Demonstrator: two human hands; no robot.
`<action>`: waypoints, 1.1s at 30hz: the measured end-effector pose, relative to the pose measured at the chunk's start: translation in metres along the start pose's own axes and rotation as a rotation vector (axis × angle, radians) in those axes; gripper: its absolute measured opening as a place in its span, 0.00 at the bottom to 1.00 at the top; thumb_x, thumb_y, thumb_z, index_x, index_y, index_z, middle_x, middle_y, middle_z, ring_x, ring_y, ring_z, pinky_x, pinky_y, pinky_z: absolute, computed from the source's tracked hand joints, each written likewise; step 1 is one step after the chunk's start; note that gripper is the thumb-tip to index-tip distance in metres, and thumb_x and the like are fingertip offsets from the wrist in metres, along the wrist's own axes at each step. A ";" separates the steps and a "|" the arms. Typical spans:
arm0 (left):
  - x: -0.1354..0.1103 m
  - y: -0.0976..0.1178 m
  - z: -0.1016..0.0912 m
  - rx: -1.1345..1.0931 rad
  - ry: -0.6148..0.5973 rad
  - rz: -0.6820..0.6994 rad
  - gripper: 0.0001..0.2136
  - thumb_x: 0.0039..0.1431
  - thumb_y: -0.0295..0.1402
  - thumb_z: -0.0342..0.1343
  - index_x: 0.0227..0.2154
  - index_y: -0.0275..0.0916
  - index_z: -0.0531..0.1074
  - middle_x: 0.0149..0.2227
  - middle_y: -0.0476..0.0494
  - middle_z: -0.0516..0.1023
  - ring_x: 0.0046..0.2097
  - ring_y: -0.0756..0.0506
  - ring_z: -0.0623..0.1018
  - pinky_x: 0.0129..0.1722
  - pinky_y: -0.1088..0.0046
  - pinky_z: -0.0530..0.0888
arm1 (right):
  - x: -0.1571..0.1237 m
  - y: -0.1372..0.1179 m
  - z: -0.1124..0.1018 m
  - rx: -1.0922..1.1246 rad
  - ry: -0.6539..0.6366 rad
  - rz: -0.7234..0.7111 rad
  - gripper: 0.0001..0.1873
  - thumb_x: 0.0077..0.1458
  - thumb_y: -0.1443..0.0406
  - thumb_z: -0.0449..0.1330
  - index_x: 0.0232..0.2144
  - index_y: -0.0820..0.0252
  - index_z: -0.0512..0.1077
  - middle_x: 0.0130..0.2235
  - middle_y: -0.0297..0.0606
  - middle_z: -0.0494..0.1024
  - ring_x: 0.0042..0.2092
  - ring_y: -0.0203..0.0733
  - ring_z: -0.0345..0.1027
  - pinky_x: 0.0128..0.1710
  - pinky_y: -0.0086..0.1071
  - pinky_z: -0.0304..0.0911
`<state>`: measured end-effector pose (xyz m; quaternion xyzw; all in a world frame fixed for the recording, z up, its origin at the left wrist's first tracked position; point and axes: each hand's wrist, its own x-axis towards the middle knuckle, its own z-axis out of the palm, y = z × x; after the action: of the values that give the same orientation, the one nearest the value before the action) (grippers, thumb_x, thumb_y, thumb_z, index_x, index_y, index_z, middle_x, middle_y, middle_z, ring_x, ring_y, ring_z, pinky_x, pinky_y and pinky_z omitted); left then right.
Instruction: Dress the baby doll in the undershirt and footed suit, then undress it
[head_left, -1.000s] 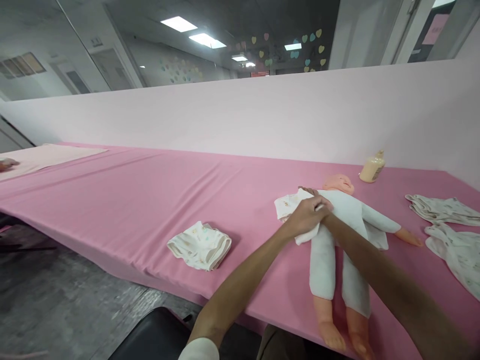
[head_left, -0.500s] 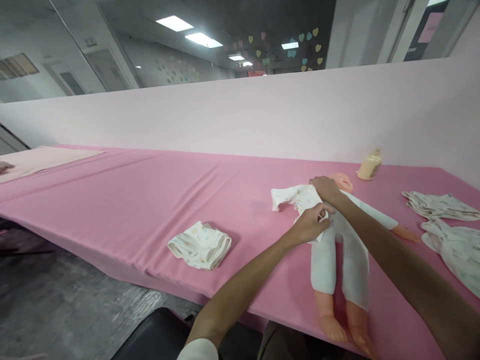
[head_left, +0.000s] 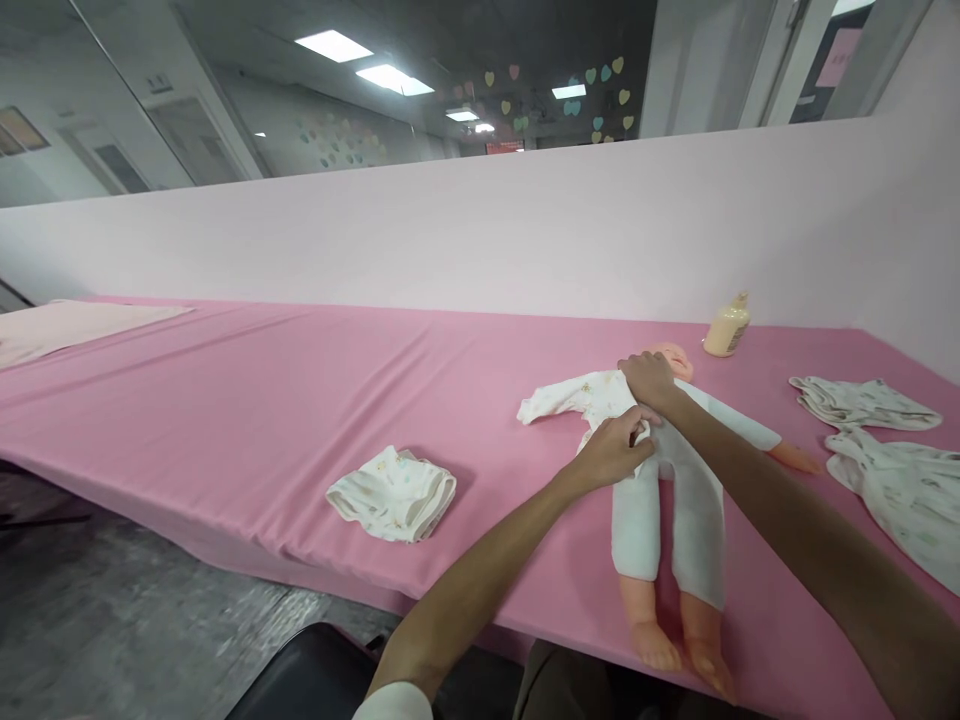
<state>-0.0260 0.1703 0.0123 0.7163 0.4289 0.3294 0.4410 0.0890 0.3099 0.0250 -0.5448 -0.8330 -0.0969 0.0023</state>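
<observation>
Presently, your left hand (head_left: 611,452) pinches the shirt (head_left: 606,396); your right hand (head_left: 648,380), grip unclear, lies farther; the sleeve (head_left: 553,400) extends left.

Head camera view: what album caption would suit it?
Left hand grips a printed white top, right hand near the head of a doll lying on pink cloth.

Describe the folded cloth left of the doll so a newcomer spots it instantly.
Find the long pink-covered table, then the white-bodied, peach-footed doll. Left of the doll, near the table's front edge, lies a folded white printed cloth. It sits alone; the pale printed cloths at far right lie paired.
</observation>
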 end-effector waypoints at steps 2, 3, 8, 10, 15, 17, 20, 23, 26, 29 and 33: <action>0.000 0.000 -0.001 0.023 0.003 0.001 0.16 0.59 0.33 0.48 0.50 0.41 0.66 0.28 0.53 0.58 0.30 0.52 0.63 0.24 0.80 0.66 | -0.002 -0.002 -0.003 0.020 -0.029 -0.015 0.19 0.58 0.75 0.49 0.46 0.64 0.76 0.46 0.55 0.78 0.52 0.57 0.68 0.48 0.43 0.56; 0.001 0.001 -0.001 0.045 0.000 0.006 0.16 0.59 0.33 0.48 0.49 0.41 0.67 0.27 0.53 0.58 0.30 0.52 0.64 0.24 0.80 0.65 | -0.003 -0.003 -0.005 0.035 -0.049 -0.021 0.19 0.57 0.75 0.50 0.46 0.63 0.76 0.46 0.54 0.78 0.52 0.56 0.68 0.47 0.42 0.57; 0.001 0.003 0.001 0.126 -0.007 0.031 0.15 0.60 0.32 0.46 0.49 0.42 0.66 0.28 0.55 0.61 0.29 0.53 0.66 0.28 0.76 0.63 | 0.000 -0.009 -0.023 0.145 -0.126 -0.018 0.23 0.55 0.75 0.50 0.51 0.61 0.73 0.48 0.48 0.79 0.45 0.48 0.72 0.39 0.36 0.61; 0.002 0.001 0.005 0.184 0.015 0.041 0.15 0.60 0.32 0.47 0.49 0.42 0.66 0.27 0.55 0.62 0.29 0.52 0.67 0.30 0.74 0.63 | 0.005 -0.018 -0.030 0.178 -0.089 0.003 0.24 0.58 0.74 0.46 0.53 0.62 0.71 0.51 0.49 0.77 0.47 0.48 0.71 0.40 0.35 0.61; 0.004 -0.007 0.012 0.312 0.105 0.067 0.09 0.59 0.31 0.48 0.42 0.39 0.68 0.30 0.50 0.70 0.31 0.49 0.68 0.31 0.69 0.61 | 0.011 -0.044 -0.025 0.129 -0.032 -0.089 0.18 0.61 0.65 0.51 0.50 0.62 0.74 0.54 0.51 0.73 0.53 0.55 0.66 0.48 0.41 0.59; 0.003 -0.008 0.013 0.324 0.099 0.090 0.07 0.58 0.29 0.49 0.39 0.39 0.68 0.32 0.48 0.74 0.32 0.48 0.69 0.31 0.68 0.62 | 0.010 -0.045 -0.017 0.108 -0.056 -0.114 0.16 0.60 0.68 0.52 0.45 0.61 0.77 0.51 0.49 0.76 0.52 0.53 0.67 0.48 0.40 0.58; -0.001 -0.006 0.017 0.351 0.058 0.143 0.06 0.56 0.28 0.50 0.35 0.41 0.68 0.35 0.49 0.77 0.33 0.48 0.71 0.33 0.69 0.64 | 0.008 -0.036 -0.008 0.096 -0.046 -0.082 0.17 0.59 0.72 0.50 0.42 0.61 0.77 0.46 0.49 0.79 0.50 0.51 0.69 0.47 0.40 0.58; -0.005 -0.004 0.024 0.439 0.011 0.233 0.07 0.57 0.27 0.48 0.35 0.42 0.70 0.38 0.46 0.79 0.35 0.46 0.74 0.33 0.68 0.64 | 0.009 -0.028 -0.006 0.091 -0.007 0.001 0.18 0.60 0.72 0.49 0.45 0.65 0.76 0.45 0.54 0.79 0.51 0.53 0.69 0.47 0.41 0.59; -0.006 -0.003 0.030 0.583 -0.034 0.283 0.08 0.59 0.27 0.48 0.37 0.42 0.72 0.39 0.41 0.79 0.36 0.43 0.75 0.31 0.66 0.62 | 0.012 -0.027 -0.004 0.102 0.017 0.066 0.18 0.59 0.71 0.50 0.47 0.67 0.75 0.46 0.58 0.78 0.52 0.55 0.69 0.48 0.42 0.59; -0.006 -0.003 0.031 0.665 -0.049 0.282 0.08 0.59 0.27 0.48 0.37 0.42 0.72 0.38 0.42 0.79 0.36 0.43 0.75 0.30 0.66 0.61 | 0.012 -0.031 -0.001 0.139 0.009 0.069 0.17 0.58 0.72 0.51 0.47 0.66 0.75 0.46 0.57 0.78 0.52 0.55 0.69 0.49 0.43 0.59; -0.005 -0.004 0.029 0.710 -0.052 0.271 0.08 0.60 0.27 0.47 0.37 0.42 0.71 0.39 0.47 0.79 0.38 0.46 0.75 0.30 0.69 0.60 | 0.005 -0.037 -0.001 0.218 0.013 0.060 0.17 0.58 0.73 0.51 0.46 0.68 0.75 0.46 0.56 0.79 0.50 0.52 0.69 0.48 0.41 0.59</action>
<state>-0.0048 0.1568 -0.0027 0.8828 0.4065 0.1972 0.1285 0.0532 0.2998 0.0202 -0.5652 -0.8220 -0.0093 0.0697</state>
